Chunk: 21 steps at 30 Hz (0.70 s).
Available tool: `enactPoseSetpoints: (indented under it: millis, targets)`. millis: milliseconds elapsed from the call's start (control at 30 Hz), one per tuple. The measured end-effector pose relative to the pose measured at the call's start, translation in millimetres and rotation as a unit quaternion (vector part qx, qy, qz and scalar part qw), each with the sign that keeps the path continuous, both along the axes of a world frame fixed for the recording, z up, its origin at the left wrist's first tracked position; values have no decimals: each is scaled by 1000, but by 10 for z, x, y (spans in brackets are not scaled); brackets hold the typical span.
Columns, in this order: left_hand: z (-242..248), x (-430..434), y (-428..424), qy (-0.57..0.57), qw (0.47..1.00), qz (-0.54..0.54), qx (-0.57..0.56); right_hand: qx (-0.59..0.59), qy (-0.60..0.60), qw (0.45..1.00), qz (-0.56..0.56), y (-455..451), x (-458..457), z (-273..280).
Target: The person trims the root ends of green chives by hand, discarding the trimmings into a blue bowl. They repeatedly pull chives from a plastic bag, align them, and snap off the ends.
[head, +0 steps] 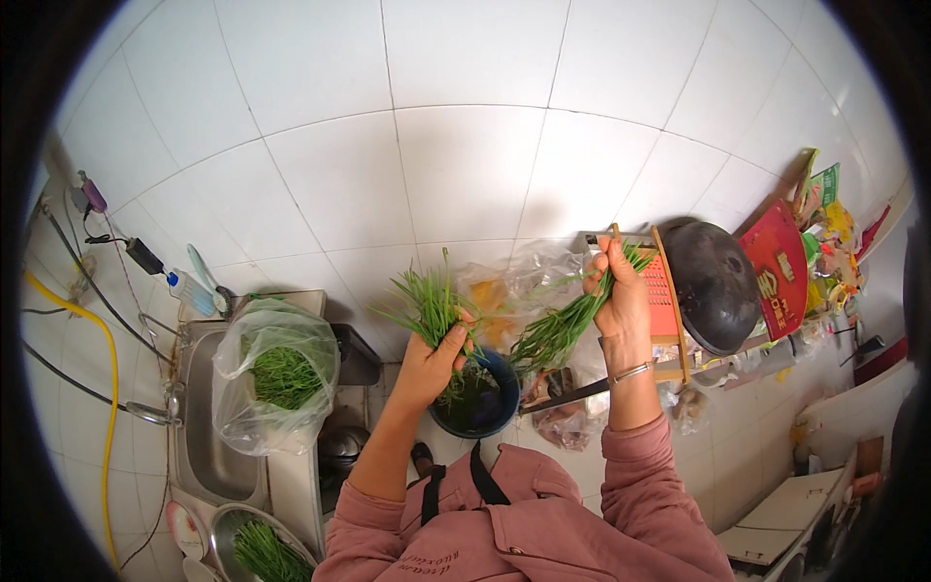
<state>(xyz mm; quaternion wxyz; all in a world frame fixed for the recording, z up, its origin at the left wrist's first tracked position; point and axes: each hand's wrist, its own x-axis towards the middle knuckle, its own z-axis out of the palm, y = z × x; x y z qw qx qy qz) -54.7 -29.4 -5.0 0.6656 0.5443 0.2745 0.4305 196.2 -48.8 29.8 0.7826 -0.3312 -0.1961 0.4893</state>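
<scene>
My left hand point(436, 360) grips a bunch of thin green stalks point(429, 302), which look like chives, above a dark blue bucket point(509, 385). My right hand point(622, 291) is raised at the right, closed around a second green bunch point(556, 335) whose far end hangs down to the left. Inside the bucket are dark contents with some green bits. To the left, a clear plastic bag point(240, 400) holding cut green stalks point(287, 375) rests across the sink's edge. More green stalks point(265, 553) lie in a metal bowl point(222, 535) at the lower left.
A steel sink point(211, 451) with a faucet point(149, 413) and yellow hose point(115, 364) is at the left. On the right are an orange grater point(665, 298), a dark upturned wok point(709, 287), a red board point(782, 269) and plastic packages point(829, 240). A tiled wall point(473, 167) stands ahead.
</scene>
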Motion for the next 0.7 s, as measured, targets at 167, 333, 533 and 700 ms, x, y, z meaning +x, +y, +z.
enactPoseSetpoints:
  millis: [167, 333, 533, 700]
  targets:
    - [44, -39, 32, 13, 1000, -11, 6, -80, -193, 977, 50, -78, -202, -264]
    - [-9, -19, 42, 48, 998, -14, 32, -60, -241, 966, 68, -128, -543, -530]
    - [-103, 21, 56, 102, 992, 11, 72, -6, -210, 974, 90, -162, -690, -353]
    - [-101, 94, 21, 160, 965, 85, 191, -11, -324, 942, 88, -141, -921, -55]
